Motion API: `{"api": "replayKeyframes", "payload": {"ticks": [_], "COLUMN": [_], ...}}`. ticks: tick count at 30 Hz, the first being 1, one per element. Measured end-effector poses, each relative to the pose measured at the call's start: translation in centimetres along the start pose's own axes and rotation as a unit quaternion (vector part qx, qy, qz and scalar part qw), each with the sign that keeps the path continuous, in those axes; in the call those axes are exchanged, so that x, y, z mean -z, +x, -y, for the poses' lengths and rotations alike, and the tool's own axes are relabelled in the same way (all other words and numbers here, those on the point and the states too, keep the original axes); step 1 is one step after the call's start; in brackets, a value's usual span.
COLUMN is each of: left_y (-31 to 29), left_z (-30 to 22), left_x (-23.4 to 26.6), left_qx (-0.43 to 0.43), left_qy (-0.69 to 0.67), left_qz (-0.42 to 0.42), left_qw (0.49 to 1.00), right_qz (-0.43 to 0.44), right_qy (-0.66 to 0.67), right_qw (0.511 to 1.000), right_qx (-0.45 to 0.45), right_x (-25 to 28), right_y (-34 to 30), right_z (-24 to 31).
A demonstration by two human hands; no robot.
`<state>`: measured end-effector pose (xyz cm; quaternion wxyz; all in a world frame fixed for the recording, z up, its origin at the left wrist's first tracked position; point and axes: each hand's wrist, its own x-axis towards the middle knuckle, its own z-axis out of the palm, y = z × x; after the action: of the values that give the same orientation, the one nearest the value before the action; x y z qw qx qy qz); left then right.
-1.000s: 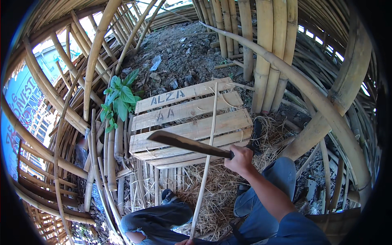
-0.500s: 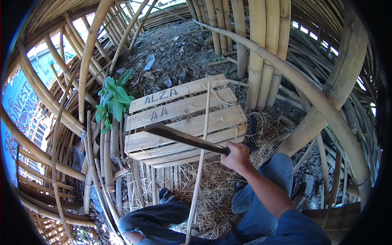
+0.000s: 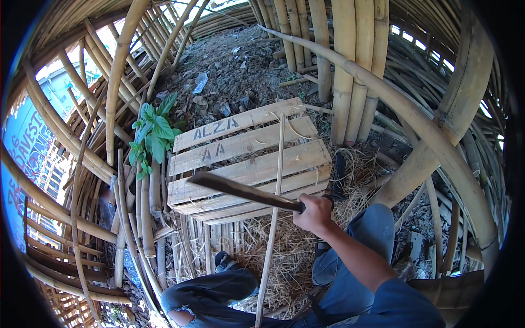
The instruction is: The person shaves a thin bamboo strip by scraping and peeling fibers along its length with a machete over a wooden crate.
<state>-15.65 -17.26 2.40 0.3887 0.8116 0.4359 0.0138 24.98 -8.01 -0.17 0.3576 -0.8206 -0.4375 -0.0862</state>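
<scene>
Right fingers [image 3: 313,213] wrap closed around the machete handle [image 3: 299,206].

Dark letters [image 3: 216,129] mark the wooden crate [image 3: 246,170]; painted lettering [image 3: 34,133] marks the blue wall [image 3: 23,105].

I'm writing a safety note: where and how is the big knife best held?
Grip the big knife by its handle, coming from the right: the long blade points left, so the handle end, where the right hand closes, seems safest.
</scene>
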Motion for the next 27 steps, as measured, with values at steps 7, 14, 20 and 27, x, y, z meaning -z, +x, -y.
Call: {"api": "replayKeyframes", "payload": {"ticks": [7,14,20,27], "left_y": [-1.2,-1.5,-2.9,-3.1], "left_z": [3.7,0.9,3.9,5.9], "left_x": [-1.0,-0.9,-2.6,-3.4], "left_qx": [0.178,0.217,0.231,0.216], "left_qy": [-0.170,-0.234,-0.439,-0.377], "left_qz": [0.121,0.084,0.096,0.108], "left_qw": [0.962,0.944,0.863,0.894], "right_qz": [-0.042,-0.034,-0.063,-0.015], "right_qy": [0.015,0.033,-0.017,0.009], "right_qw": [0.999,0.991,0.998,1.000], "right_qx": [0.011,0.124,0.013,0.025], "right_x": [-1.6,0.2,-0.2,0.0], "right_y": [0.9,-0.5,1.1,0.3], "right_z": [-1.2,0.4,-1.7,-0.9]}}
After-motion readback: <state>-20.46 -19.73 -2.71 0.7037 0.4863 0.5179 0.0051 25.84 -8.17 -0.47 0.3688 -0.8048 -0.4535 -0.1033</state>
